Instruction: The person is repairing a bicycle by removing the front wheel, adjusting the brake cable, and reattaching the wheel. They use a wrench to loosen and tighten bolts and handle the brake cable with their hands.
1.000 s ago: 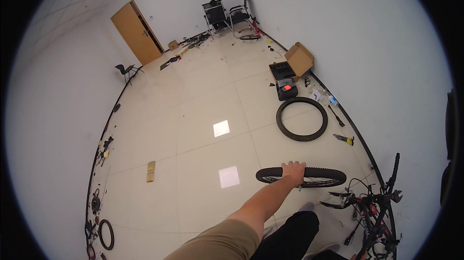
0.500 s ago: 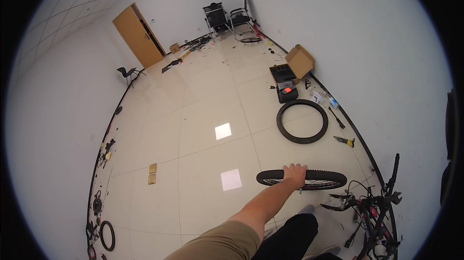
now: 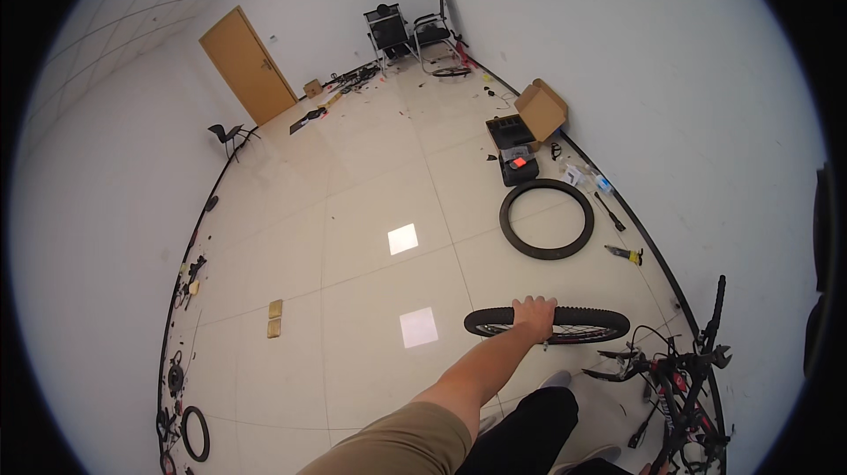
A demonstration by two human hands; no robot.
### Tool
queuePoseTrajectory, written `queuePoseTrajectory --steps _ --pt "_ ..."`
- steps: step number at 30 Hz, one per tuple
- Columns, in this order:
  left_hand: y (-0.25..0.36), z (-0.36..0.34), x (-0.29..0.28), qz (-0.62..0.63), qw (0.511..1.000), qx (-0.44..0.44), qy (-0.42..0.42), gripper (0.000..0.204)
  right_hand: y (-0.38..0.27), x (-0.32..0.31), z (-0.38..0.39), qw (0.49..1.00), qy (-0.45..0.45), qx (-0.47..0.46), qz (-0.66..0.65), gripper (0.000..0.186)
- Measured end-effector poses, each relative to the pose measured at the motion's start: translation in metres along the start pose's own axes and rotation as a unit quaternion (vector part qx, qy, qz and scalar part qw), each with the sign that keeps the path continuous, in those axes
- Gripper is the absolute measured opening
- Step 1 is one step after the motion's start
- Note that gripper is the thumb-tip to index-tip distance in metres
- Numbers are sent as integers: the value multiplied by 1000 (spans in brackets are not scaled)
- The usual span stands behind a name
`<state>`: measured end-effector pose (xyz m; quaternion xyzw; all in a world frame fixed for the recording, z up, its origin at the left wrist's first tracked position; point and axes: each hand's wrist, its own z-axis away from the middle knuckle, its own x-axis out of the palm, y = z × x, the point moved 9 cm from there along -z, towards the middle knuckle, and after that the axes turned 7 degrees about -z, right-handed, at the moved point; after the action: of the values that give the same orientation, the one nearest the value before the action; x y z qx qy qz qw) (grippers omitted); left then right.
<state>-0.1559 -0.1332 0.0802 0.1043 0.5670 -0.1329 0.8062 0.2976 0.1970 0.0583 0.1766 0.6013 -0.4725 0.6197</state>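
My left hand (image 3: 535, 316) reaches across to the right, with its fingers closed over the top of a bicycle wheel (image 3: 588, 325). The wheel has a knobbly black tyre and thin spokes, and stands on its tread on the floor in front of my shoes. To its right, close to the wall, is a bicycle frame (image 3: 675, 396) with handlebar, cables and red markings. A small skin-coloured patch at the lower edge beside the frame may be my right hand (image 3: 653, 469); its fingers cannot be made out.
A loose tyre (image 3: 547, 219) lies beyond the wheel, with an open cardboard box (image 3: 542, 112), a black case (image 3: 519, 166) and a yellow-black tool (image 3: 625, 254) near the right wall. Another tyre (image 3: 195, 433) and scattered parts line the left wall. Chairs (image 3: 388, 32) stand far back.
The far door was slightly ajar and now looks closed. My view has shifted a little; my left hand keeps its hold on the wheel. A skin-coloured patch shows at the lower edge.
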Motion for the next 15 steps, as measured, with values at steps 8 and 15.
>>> queuePoseTrajectory --steps 8,15 --pt "-8 2 5 7 1000 -3 5 33 -3 2 5 1000 -3 -5 -17 71" --pt "4 -16 -4 -21 1000 3 1 47 23 17 -3 971 174 -136 -86 42"
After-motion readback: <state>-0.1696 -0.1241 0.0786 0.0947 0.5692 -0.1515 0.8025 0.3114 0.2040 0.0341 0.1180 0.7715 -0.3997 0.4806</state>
